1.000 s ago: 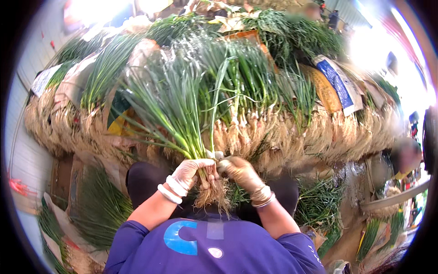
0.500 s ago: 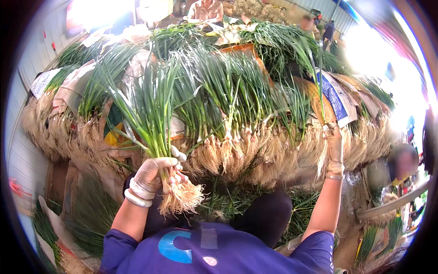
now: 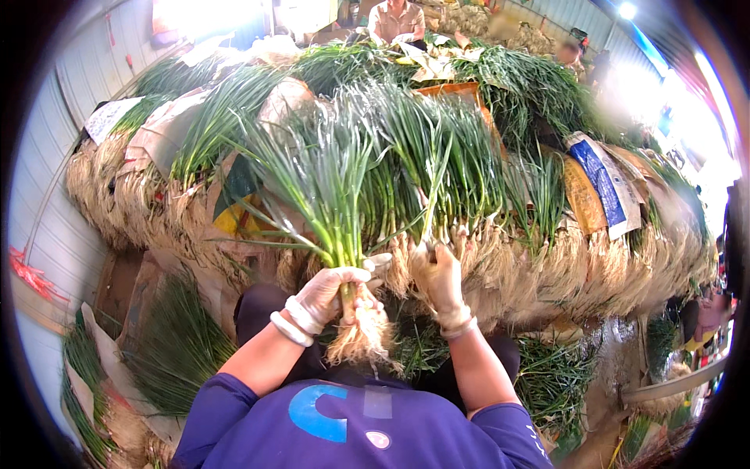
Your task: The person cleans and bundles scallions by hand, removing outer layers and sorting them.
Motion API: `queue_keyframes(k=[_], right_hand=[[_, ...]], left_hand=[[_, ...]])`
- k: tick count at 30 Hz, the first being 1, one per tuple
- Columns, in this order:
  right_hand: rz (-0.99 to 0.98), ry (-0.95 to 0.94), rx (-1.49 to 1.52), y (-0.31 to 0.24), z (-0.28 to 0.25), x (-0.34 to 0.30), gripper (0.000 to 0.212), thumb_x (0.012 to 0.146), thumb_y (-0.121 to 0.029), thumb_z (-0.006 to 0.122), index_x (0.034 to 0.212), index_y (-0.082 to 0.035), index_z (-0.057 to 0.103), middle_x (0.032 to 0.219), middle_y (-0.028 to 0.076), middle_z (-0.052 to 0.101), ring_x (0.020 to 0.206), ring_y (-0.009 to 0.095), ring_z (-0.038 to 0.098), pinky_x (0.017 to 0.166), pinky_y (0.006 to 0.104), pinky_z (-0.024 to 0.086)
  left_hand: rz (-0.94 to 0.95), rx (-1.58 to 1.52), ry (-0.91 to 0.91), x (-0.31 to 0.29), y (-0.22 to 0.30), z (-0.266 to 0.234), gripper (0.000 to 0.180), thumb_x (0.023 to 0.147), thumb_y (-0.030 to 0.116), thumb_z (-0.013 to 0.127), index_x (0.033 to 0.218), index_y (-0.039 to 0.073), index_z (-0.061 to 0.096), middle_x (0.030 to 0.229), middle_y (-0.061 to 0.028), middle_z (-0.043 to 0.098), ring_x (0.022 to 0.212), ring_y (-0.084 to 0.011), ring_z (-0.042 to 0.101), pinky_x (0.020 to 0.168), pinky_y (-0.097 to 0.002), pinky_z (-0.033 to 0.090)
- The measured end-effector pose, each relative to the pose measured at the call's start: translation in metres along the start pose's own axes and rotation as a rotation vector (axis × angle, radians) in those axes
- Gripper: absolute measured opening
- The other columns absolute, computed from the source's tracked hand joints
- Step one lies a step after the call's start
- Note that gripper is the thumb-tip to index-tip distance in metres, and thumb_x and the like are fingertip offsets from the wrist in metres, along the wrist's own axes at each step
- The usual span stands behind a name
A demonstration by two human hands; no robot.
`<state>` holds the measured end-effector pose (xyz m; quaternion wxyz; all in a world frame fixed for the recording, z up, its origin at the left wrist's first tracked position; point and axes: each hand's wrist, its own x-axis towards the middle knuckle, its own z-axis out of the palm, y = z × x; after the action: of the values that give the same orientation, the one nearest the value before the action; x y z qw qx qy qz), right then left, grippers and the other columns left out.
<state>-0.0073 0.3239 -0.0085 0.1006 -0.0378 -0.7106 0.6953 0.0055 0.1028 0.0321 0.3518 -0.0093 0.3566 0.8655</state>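
My left hand (image 3: 332,295), in a pale thin glove, is closed around a thick bunch of green onions (image 3: 341,227). Their leaves fan up and away, while pale roots (image 3: 363,332) hang below the fist. Just to the right, my right hand (image 3: 439,277), also gloved, reaches the front of a heaped row of green onions (image 3: 469,168). Its fingers are bent and pinched at the base of a green onion stalk (image 3: 430,199); the fingertips are partly hidden among the roots.
More green onions lie under sacking across the heap, with a blue and white sack (image 3: 598,184) to the right. Loose leaves (image 3: 551,375) cover the floor beside my knees. Another bundle (image 3: 176,344) lies at left. A co-worker (image 3: 397,22) sits beyond the heap.
My right hand has come in from the far right to the row near my left hand. The stalk it held out there no longer shows in that place. The view has shifted slightly.
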Motion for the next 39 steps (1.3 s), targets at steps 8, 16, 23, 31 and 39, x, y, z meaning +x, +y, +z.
queue_keyframes(k=[8,16,23,31,39], right_hand=[[-0.408,-0.24,-1.026,-0.027,-0.005,-0.091,0.029,0.075,-0.016,0.066,0.102,-0.009,0.058,0.081,0.012,0.062,0.071,0.031,0.062,0.06,0.0392,0.049],[-0.144,-0.189,-0.238,-0.02,0.005,-0.009,0.015,0.087,-0.018,0.06,0.095,-0.005,0.063,0.082,0.005,0.061,0.075,0.013,0.056,0.067,0.0272,0.047],[0.314,-0.303,0.658,0.021,0.062,-0.007,0.031,0.091,-0.012,0.057,0.117,0.004,0.056,0.105,0.007,0.062,0.092,0.015,0.058,0.082,0.0266,0.047],[0.651,-0.422,1.245,0.056,0.036,-0.001,0.012,0.094,-0.02,0.05,0.095,-0.01,0.055,0.068,-0.002,0.052,0.055,0.009,0.047,0.047,0.0224,0.04],[-0.199,0.093,-0.42,0.019,0.018,-0.005,0.04,0.085,-0.029,0.063,0.107,0.001,0.051,0.087,0.022,0.063,0.08,0.038,0.062,0.068,0.0438,0.048]], left_hand=[[-0.134,-0.316,-0.218,0.014,-0.036,-0.006,0.037,0.079,0.012,0.061,0.113,0.002,0.054,0.107,-0.0181,0.06,0.082,-0.0333,0.064,0.056,-0.0288,0.056],[-0.147,-0.251,-0.114,-0.007,-0.039,-0.02,0.032,0.085,0.013,0.053,0.114,-0.001,0.053,0.101,-0.0164,0.063,0.081,-0.0234,0.066,0.06,-0.032,0.057],[-0.111,-0.236,-0.13,-0.004,-0.045,-0.022,0.026,0.08,0.009,0.054,0.105,0.0,0.052,0.09,-0.0161,0.061,0.082,-0.0319,0.064,0.078,-0.0499,0.053],[-0.171,-0.239,-0.276,0.01,-0.052,-0.025,0.024,0.08,0.01,0.055,0.1,-0.002,0.054,0.093,-0.0193,0.061,0.082,-0.0329,0.065,0.08,-0.0502,0.052],[-0.164,0.069,-0.012,0.002,-0.059,-0.012,0.026,0.087,0.007,0.05,0.109,-0.005,0.056,0.093,-0.0153,0.064,0.076,-0.0286,0.064,0.068,-0.0343,0.054]])
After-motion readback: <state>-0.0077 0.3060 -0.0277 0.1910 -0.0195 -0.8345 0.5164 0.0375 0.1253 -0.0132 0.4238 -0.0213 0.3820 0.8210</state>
